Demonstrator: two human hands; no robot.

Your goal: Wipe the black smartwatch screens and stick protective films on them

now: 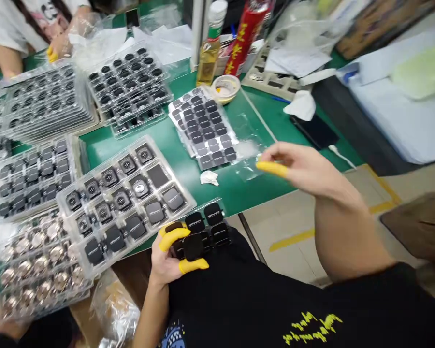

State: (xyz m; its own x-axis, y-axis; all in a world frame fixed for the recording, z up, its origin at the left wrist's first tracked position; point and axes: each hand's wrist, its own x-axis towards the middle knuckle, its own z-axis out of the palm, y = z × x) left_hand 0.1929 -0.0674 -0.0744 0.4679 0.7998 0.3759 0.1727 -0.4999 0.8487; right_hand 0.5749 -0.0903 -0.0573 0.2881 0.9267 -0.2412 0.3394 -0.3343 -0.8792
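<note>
My left hand (167, 257), with yellow finger cots on thumb and finger, is closed on a black square watch body (193, 247) near my lap. Behind that piece is a clear sheet of black square stickers (213, 212), also at my left hand. To the right, my right hand (300, 166) is raised over the table's edge with thumb and a yellow-cotted finger pressed together. Whether anything lies in that pinch cannot be made out; clear film (252, 166) lies near its fingertips. A clear tray (188, 193) of watch bodies, some face down, lies beyond my left hand.
A stack of sticker sheets (206, 128) lies mid-table, near a tape roll (225, 88), a bottle (208, 55) and a red can (242, 43). Stacked trays (49, 104) fill the left. A phone (317, 130) lies right. Another person's hand (60, 46) is at far left.
</note>
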